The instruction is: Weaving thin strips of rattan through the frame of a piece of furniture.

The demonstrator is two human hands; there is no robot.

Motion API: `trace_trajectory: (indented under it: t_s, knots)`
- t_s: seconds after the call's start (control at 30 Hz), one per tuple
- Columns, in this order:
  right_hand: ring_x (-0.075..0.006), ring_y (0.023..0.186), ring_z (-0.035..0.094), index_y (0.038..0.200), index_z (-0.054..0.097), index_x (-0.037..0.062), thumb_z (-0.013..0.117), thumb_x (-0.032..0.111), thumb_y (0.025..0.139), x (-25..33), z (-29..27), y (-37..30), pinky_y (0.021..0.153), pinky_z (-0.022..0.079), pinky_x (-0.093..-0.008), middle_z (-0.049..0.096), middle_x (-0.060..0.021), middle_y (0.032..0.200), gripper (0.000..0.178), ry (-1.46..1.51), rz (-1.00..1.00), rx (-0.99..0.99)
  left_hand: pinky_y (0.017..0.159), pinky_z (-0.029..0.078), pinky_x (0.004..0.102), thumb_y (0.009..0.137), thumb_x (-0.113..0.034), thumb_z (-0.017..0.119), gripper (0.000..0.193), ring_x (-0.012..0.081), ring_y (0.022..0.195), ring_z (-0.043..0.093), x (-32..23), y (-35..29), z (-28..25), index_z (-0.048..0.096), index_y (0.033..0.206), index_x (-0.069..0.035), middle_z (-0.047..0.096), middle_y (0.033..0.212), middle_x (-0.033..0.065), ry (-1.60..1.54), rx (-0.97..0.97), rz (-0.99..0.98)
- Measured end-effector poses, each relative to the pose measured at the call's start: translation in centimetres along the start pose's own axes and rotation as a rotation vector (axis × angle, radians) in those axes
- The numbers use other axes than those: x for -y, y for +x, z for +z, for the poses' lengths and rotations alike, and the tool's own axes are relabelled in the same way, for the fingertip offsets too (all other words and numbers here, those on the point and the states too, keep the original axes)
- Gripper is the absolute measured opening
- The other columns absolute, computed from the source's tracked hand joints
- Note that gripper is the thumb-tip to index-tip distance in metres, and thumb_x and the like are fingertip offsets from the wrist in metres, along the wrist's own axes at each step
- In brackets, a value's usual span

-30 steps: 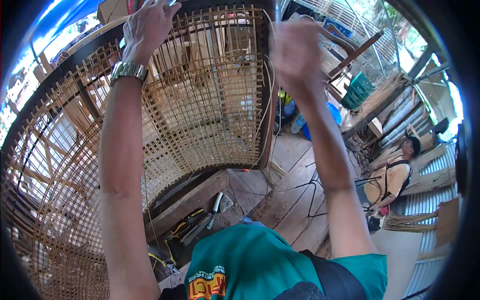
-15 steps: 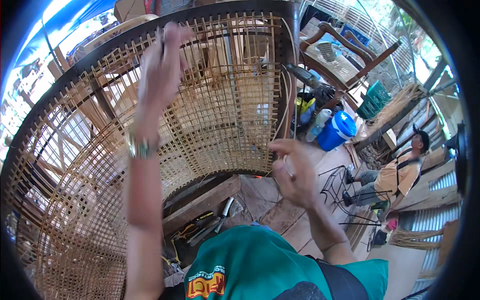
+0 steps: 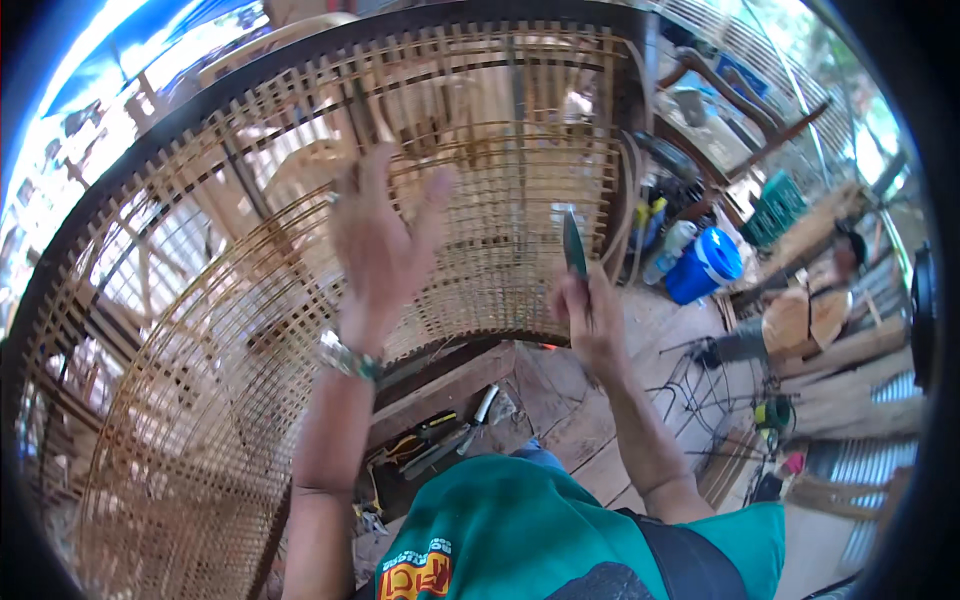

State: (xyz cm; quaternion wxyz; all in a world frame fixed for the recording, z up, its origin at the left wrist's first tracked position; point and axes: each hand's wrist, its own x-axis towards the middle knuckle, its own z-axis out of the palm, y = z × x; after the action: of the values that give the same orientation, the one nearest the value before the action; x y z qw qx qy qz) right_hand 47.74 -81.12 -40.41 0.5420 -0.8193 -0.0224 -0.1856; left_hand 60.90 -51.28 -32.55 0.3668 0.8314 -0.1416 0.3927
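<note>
A curved panel of open woven cane [image 3: 470, 200], strung inside a dark wooden frame [image 3: 330, 42], spreads in front of me. My left hand [image 3: 385, 245], wearing a metal-banded watch, is over the middle of the weave. Its fingers are blurred but spread apart, with nothing visible in them; whether it touches the cane I cannot tell. Near the panel's lower right corner, my right hand [image 3: 595, 315] is closed around a knife [image 3: 573, 250]. The narrow pointed blade sticks up past the fist, in front of the weave.
Hand tools [image 3: 425, 440] lie below the panel beside a wooden beam [image 3: 450, 385]. To the right stand a blue cooler jug [image 3: 704, 265], a green crate [image 3: 770, 208] and a wooden chair frame [image 3: 740, 150]. Thin black metal rods [image 3: 695, 400] and another person [image 3: 810, 310] are farther right.
My left hand has come down from the panel's upper rail to mid-weave. My right hand has risen slightly, and the knife blade now shows upright. The view has shifted, with the panel farther right.
</note>
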Motion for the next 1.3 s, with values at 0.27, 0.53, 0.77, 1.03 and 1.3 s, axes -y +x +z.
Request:
trace_trajectory:
  t_s: [0.27, 0.53, 0.77, 1.03, 1.3]
  knots:
    - [-0.0114, 0.080, 0.061, 0.133, 0.069, 0.0092, 0.074, 0.018, 0.131, 0.2, -10.2, 5.6, 0.078, 0.052, -0.0307, 0.073, -0.0028, 0.106, 0.010, 0.602, -0.075, -0.515, 0.087, 0.066, 0.0584, 0.129, -0.040, 0.076, 0.038, 0.0366, 0.099, 0.084, 3.5, 3.4, -0.6, 0.080, 0.114, -0.005, 0.085, 0.116, 0.0188, 0.087, 0.201, -0.012]
    - [-0.0075, 0.103, 0.065, 0.126, 0.091, 0.0082, 0.078, 0.055, 0.129, -8.7, -15.1, 14.9, 0.092, 0.050, -0.0273, 0.082, 0.0055, 0.116, 0.048, 0.033, -0.065, -0.391, 0.078, 0.057, 0.0510, 0.119, -0.081, 0.075, 0.075, 0.0291, 0.078, 0.078, 3.0, 5.2, -0.2, 0.077, 0.093, -0.011, 0.081, 0.082, 0.0074, 0.090, 0.207, -0.067]
    - [-0.0169, 0.124, 0.071, 0.151, 0.082, -0.0040, 0.104, 0.063, 0.099, -11.5, -10.8, 16.3, 0.113, 0.057, -0.0365, 0.085, -0.0071, 0.135, 0.088, -0.010, -0.045, -0.172, 0.064, 0.046, 0.0466, 0.117, -0.084, 0.076, 0.081, 0.0261, 0.062, 0.060, 2.9, 4.1, 3.0, 0.065, 0.081, -0.012, 0.067, 0.070, 0.0042, 0.153, 0.035, 0.002]
    - [-0.0083, 0.115, 0.070, 0.151, 0.086, 0.0032, 0.103, 0.044, 0.110, -11.9, -9.8, 17.7, 0.110, 0.055, -0.0320, 0.086, 0.0037, 0.128, 0.060, 0.128, -0.097, -0.168, 0.064, 0.048, 0.0486, 0.122, -0.058, 0.085, 0.065, 0.0284, 0.063, 0.061, 4.9, 4.3, 4.4, 0.068, 0.083, -0.009, 0.068, 0.074, 0.0064, 0.180, 0.026, 0.136]
    - [-0.0114, 0.117, 0.067, 0.150, 0.077, 0.0099, 0.095, 0.047, 0.118, -13.5, -12.5, 16.3, 0.106, 0.055, -0.0352, 0.073, 0.0050, 0.126, 0.052, 0.364, -0.162, 0.048, 0.075, 0.064, 0.0504, 0.124, -0.054, 0.081, 0.046, 0.0339, 0.084, 0.085, 4.5, 4.4, 3.2, 0.085, 0.104, -0.013, 0.089, 0.099, 0.0095, 0.300, 0.051, 0.187]
